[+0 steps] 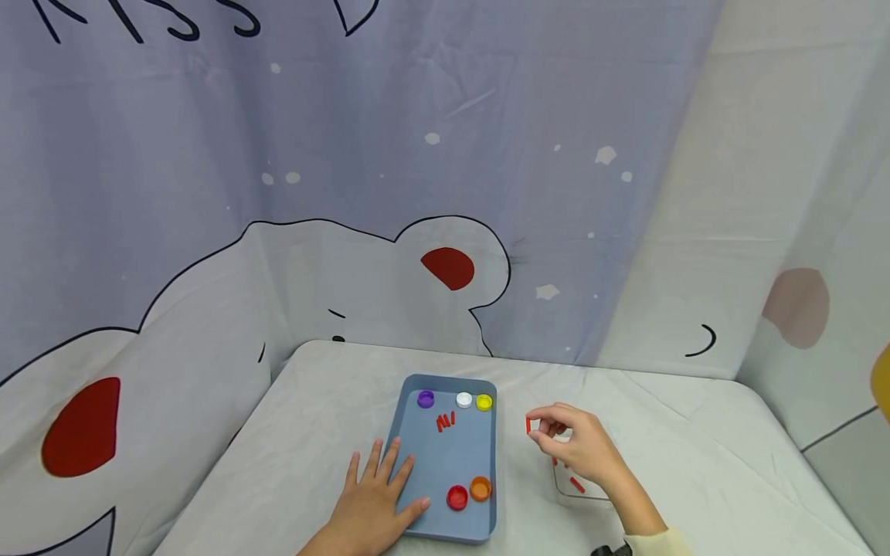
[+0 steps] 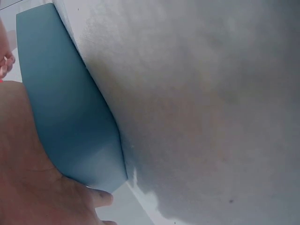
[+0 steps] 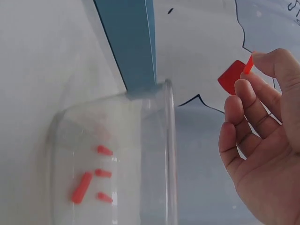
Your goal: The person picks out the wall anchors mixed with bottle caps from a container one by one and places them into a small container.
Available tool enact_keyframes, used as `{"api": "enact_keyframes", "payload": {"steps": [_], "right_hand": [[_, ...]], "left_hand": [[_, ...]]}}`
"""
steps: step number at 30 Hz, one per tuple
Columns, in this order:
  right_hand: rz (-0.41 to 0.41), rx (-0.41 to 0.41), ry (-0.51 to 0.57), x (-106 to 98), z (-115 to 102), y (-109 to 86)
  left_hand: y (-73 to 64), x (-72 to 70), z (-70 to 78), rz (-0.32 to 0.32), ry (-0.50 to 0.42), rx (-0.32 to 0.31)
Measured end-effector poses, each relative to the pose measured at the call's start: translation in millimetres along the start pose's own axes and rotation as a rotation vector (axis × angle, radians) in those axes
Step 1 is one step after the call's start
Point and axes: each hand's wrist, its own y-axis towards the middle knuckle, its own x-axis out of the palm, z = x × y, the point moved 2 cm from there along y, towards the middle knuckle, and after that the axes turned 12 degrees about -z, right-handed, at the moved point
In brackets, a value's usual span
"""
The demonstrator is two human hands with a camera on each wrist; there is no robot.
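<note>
A blue-grey tray [image 1: 452, 455] lies on the white-covered table. My left hand [image 1: 368, 506] rests at its left edge, fingers spread, thumb and fingertips reaching over the rim. To the right of the tray, my right hand [image 1: 584, 448] pinches a small red stick [image 1: 528, 425] upright between thumb and index finger. Its other fingers are loosely curled in the right wrist view. Partly hidden below this hand is a clear plastic container [image 3: 170, 140] with several red sticks [image 3: 82, 188] at its bottom. Several more red sticks [image 1: 439, 423] lie side by side in the tray's upper half.
Purple [image 1: 426, 399], white [image 1: 463, 400] and yellow [image 1: 484, 402] round caps sit along the tray's far end. A red cap [image 1: 456, 498] and an orange cap [image 1: 480, 488] sit near its close right corner. A printed cloth [image 1: 452, 154] hangs behind the table.
</note>
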Motion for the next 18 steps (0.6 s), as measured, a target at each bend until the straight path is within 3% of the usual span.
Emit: {"api": "enact_keyframes", "payload": {"steps": [13,18], "right_hand": [[0.08,-0.055,-0.062,-12,11,-24.5],[0.087,-0.042,-0.046,-17,12,-34.5]], "left_hand": [[-1.5,-1.9,0.5,0.006,0.001,0.002],[-2.0,-1.9,1.2,0.005,-0.001,0.002]]}}
